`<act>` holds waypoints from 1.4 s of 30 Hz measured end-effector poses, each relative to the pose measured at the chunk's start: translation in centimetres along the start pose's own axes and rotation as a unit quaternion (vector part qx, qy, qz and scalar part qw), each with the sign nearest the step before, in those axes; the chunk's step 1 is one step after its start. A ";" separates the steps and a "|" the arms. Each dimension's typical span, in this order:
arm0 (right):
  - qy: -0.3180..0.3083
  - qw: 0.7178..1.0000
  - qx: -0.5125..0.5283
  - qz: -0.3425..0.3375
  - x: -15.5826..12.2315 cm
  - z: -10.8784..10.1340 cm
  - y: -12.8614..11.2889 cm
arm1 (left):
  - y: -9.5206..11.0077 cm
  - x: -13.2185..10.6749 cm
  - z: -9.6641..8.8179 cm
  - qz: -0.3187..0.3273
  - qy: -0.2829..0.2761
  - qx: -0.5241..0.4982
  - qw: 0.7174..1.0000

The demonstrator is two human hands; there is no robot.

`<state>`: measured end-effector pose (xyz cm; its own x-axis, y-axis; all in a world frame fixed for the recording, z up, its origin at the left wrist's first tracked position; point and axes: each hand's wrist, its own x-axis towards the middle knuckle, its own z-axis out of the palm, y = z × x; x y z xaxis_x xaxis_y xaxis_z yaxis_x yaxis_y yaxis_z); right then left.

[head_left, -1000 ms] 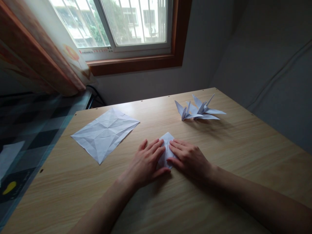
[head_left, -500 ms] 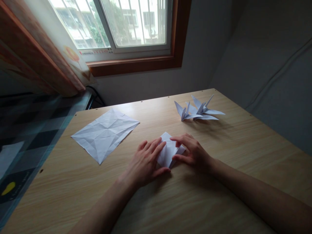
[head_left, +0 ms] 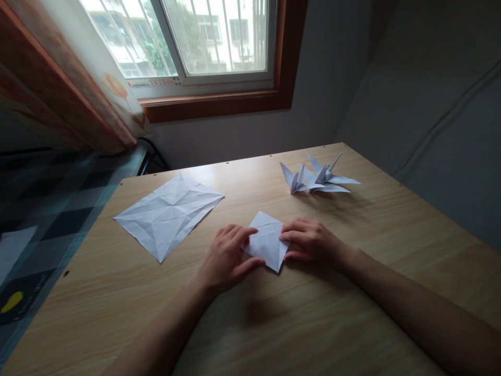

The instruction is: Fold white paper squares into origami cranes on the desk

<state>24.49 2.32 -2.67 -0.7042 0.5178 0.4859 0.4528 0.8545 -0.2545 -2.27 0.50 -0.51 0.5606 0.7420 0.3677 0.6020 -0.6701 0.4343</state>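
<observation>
A small white piece of folded paper (head_left: 267, 241), roughly diamond-shaped with a crease near its top, lies on the wooden table before me. My left hand (head_left: 231, 256) grips its left corner, index finger on the upper side and thumb along the lower left edge; the other fingers curl beside it. At the right corner, my right hand (head_left: 309, 241) holds the paper with fingertips on top and the thumb low by the edge. How far the fingers reach beneath the paper is hidden.
A creased, unfolded paper sheet (head_left: 170, 214) lies flat to the left. Folded paper cranes (head_left: 319, 180) stand close together at the back right. The wooden table (head_left: 242, 329) adjoins a checkered cloth (head_left: 78, 209) on the left. A window (head_left: 219, 36) and curtain (head_left: 78, 78) are beyond.
The folded paper now shows a flat, smoother face, and its lower tip has shifted slightly right. My left hand has drawn back left off its middle; my right fingers have moved down to the right corner.
</observation>
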 end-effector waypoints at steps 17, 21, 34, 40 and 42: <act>0.004 0.995 -0.091 -0.049 -0.1 -0.5 -0.3 | 0.2 0.0 0.6 0.032 -0.048 0.103 0.993; 0.027 0.997 -0.069 -0.031 -0.2 0.0 -0.1 | 0.3 0.1 0.4 0.029 -0.047 0.101 0.993; 0.079 0.997 -0.009 -0.008 0.0 0.2 0.2 | 0.2 0.1 0.8 0.059 0.022 0.107 0.992; 0.161 0.986 -0.047 -0.005 0.3 -0.2 -1.1 | 0.5 0.1 0.7 0.074 0.049 0.153 0.984; 0.183 0.981 -0.054 -0.026 0.3 -0.4 -1.9 | 0.5 0.1 0.7 0.078 0.061 0.164 0.981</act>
<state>23.60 0.84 -1.69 -0.4934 0.4070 0.7687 0.4910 0.8598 -0.1400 -1.53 0.18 -0.82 0.6002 0.6133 0.5134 0.6764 -0.7318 0.0835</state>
